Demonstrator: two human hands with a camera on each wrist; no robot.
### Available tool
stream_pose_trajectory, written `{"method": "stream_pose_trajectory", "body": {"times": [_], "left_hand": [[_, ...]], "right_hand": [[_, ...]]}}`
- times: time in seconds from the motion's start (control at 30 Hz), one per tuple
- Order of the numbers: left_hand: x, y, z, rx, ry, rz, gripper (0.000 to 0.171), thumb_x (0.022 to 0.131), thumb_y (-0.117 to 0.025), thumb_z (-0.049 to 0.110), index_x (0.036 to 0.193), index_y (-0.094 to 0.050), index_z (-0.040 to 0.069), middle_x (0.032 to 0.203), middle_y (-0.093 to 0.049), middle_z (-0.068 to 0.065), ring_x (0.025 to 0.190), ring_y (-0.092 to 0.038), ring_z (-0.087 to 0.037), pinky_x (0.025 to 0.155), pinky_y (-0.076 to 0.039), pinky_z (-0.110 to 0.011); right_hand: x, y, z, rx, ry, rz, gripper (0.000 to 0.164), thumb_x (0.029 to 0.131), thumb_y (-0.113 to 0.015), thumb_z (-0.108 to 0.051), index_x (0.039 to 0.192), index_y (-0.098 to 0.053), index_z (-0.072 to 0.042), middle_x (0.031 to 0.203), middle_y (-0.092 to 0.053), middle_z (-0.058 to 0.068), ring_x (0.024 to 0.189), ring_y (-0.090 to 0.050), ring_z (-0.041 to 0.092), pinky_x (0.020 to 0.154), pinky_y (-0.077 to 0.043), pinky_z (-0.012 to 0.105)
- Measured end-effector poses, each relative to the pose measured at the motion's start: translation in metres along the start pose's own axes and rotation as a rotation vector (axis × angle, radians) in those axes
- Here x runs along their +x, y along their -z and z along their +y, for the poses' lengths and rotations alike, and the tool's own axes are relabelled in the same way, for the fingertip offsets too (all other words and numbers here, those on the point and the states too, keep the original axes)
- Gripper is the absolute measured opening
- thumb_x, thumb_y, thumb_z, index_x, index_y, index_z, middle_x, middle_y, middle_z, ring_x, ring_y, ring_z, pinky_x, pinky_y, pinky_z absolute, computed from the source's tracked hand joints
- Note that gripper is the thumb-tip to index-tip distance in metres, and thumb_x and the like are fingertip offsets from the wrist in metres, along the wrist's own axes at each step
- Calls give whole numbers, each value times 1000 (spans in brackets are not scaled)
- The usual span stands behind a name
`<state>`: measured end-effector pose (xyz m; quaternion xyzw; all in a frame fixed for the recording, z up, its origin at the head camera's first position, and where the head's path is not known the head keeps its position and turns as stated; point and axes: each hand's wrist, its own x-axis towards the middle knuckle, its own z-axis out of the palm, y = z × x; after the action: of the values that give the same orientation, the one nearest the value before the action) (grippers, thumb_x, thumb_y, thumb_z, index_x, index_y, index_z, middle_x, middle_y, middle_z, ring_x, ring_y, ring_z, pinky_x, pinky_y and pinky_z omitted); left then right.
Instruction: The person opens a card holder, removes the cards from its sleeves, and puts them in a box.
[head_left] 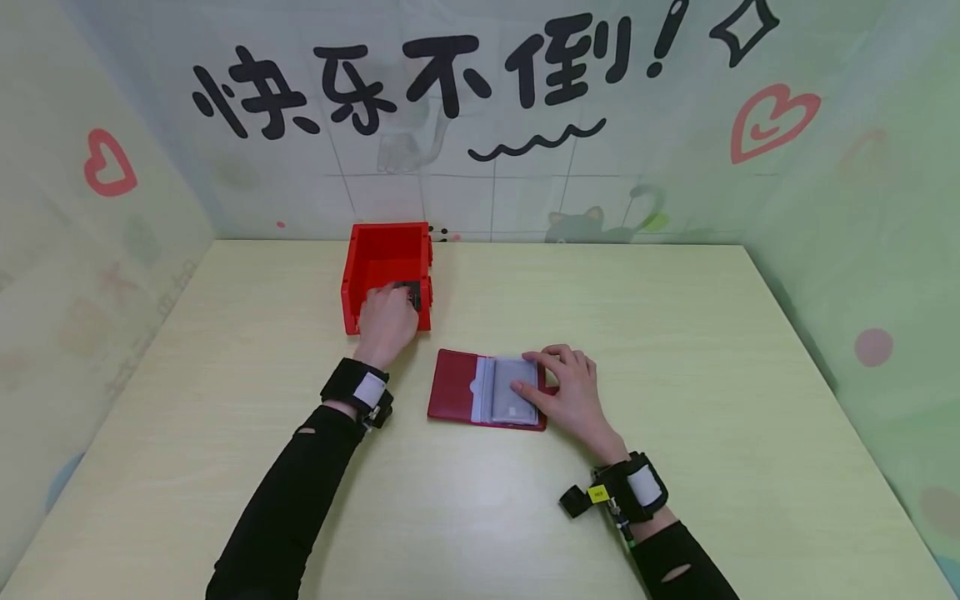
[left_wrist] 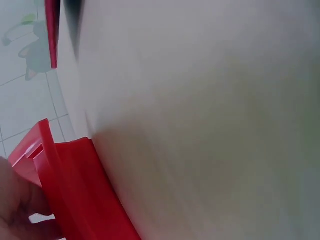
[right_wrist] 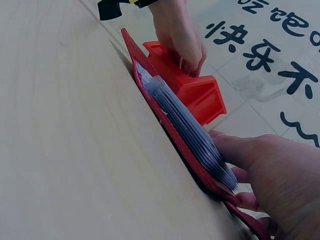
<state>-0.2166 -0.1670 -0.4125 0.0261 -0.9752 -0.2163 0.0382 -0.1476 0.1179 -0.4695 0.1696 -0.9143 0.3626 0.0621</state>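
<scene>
An open-topped red box [head_left: 386, 250] stands at the back of the table. My left hand [head_left: 386, 317] reaches over its front wall, fingers curled down inside around a small dark card [head_left: 409, 293]; the right wrist view shows that hand [right_wrist: 181, 37] curled into the box [right_wrist: 197, 92]. In front lies an open red card holder [head_left: 453, 385] with clear plastic sleeves [head_left: 510, 392]. My right hand [head_left: 558, 383] rests flat on the sleeves, its fingers straight, pressing them down [right_wrist: 280, 175]. The left wrist view shows only the box wall [left_wrist: 75, 190] and a fingertip [left_wrist: 15, 200].
The pale wooden table [head_left: 675, 333] is enclosed by decorated walls at the back and on both sides. Black wrist straps with cameras sit on both arms. The box stands close to the back wall [head_left: 480, 192].
</scene>
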Motion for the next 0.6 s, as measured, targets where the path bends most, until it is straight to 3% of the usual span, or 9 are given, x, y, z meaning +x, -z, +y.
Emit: {"method": "stream_pose_trajectory", "body": {"times": [0.1, 0.23, 0.33, 0.47, 0.6], "left_hand": [[-8, 0, -2, -45, -27, 97, 41, 99, -46, 7, 135, -55, -8, 141, -53, -28, 129, -48, -47, 111, -43, -56], [-24, 0, -2, -118, -96, 206, 42, 97, -49, 2, 137, -52, -8, 139, -49, -27, 129, -44, -44, 110, -43, -53], [-38, 1, 4, -168, -160, 208, 43, 95, -55, 0, 137, -51, -5, 137, -49, -25, 128, -44, -41, 107, -46, -51], [-58, 1, 17, -217, -251, 57, 47, 94, -63, 4, 139, -51, 0, 137, -50, -21, 127, -47, -36, 104, -50, -49], [-71, -1, 27, -219, -377, -227, 63, 90, -74, 18, 145, -46, 6, 145, -48, -16, 131, -48, -32, 106, -50, -49]], "right_hand": [[0, -1, 1, -3, -3, -2, 46, 85, -78, -35, 124, -70, -13, 119, -57, 14, 107, -45, 31, 106, -26, 56], [1, -1, 1, -7, -8, -3, 46, 85, -78, -36, 124, -70, -13, 120, -58, 14, 108, -46, 31, 106, -27, 55], [1, -1, 1, -5, -7, 0, 46, 85, -78, -36, 124, -70, -13, 119, -58, 15, 108, -46, 31, 106, -27, 55], [1, 0, 2, 6, -4, 2, 46, 84, -79, -34, 124, -69, -12, 119, -58, 15, 108, -47, 31, 106, -27, 56], [2, 2, 0, 21, -10, -3, 47, 84, -81, -34, 123, -69, -11, 119, -57, 14, 109, -46, 32, 108, -26, 55]]}}
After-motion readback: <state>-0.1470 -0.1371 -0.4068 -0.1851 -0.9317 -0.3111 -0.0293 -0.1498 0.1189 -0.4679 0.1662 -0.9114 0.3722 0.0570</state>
